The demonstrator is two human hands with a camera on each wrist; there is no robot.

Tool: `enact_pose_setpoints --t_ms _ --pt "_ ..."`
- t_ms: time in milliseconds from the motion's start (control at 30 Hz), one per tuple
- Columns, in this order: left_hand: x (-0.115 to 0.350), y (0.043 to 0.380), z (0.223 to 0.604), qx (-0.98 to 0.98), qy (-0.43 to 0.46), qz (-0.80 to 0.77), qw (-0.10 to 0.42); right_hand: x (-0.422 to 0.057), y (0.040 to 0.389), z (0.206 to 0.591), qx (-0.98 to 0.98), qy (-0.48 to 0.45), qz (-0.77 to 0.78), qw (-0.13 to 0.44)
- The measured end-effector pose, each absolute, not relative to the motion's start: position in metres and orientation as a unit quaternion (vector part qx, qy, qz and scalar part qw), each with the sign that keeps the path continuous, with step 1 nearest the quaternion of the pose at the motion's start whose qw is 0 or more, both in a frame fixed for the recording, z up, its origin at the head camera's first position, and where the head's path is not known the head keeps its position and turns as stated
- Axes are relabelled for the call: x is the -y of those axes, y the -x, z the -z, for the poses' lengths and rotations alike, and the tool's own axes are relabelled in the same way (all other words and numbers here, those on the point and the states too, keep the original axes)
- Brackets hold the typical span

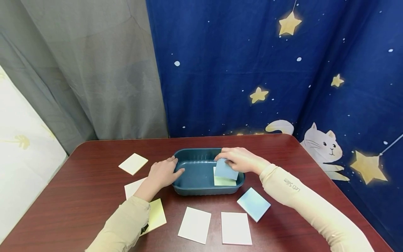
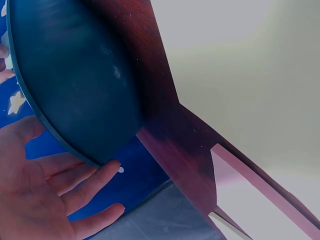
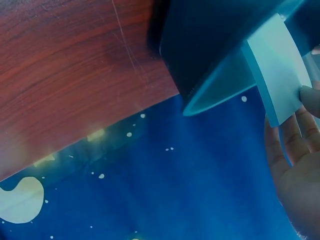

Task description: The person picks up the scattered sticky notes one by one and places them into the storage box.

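A dark teal plastic basin (image 1: 195,191) stands on the table, and a pale green notepad (image 1: 221,181) lies inside its right end. Over that green pad, my right hand (image 1: 240,159) pinches a light blue notepad (image 1: 226,169) between thumb and fingers. The right wrist view shows this pad (image 3: 280,70) tilted, its thick edge visible, at the basin's rim. My left hand (image 1: 163,172) rests at the basin's left rim with its fingers extended. Seen from the left wrist, the fingers of the hand (image 2: 55,195) are fairly straight against the rim.
Another light blue pad (image 1: 253,204) lies right of the basin. Two white pads (image 1: 194,225) (image 1: 236,228) lie in front. A yellow pad (image 1: 156,215) and a white pad (image 1: 133,187) are partly under the left arm; a cream pad (image 1: 133,164) lies farther left. Curtains (image 1: 220,70) hang behind.
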State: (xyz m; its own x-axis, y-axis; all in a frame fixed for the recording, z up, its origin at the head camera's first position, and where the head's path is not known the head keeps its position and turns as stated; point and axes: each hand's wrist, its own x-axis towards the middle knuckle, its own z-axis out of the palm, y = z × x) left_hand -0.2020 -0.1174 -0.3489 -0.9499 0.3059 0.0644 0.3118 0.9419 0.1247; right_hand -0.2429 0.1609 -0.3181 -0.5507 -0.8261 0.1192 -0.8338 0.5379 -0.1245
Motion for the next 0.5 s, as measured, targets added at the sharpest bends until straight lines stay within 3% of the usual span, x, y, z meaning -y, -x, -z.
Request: enact_pose_setpoints --t_ms 500 --pt "0.119 0.204 0.348 0.985 0.156 0.068 0.019 -0.161 0.245 0.331 0.876 -0.474 -0.091 -0.019"
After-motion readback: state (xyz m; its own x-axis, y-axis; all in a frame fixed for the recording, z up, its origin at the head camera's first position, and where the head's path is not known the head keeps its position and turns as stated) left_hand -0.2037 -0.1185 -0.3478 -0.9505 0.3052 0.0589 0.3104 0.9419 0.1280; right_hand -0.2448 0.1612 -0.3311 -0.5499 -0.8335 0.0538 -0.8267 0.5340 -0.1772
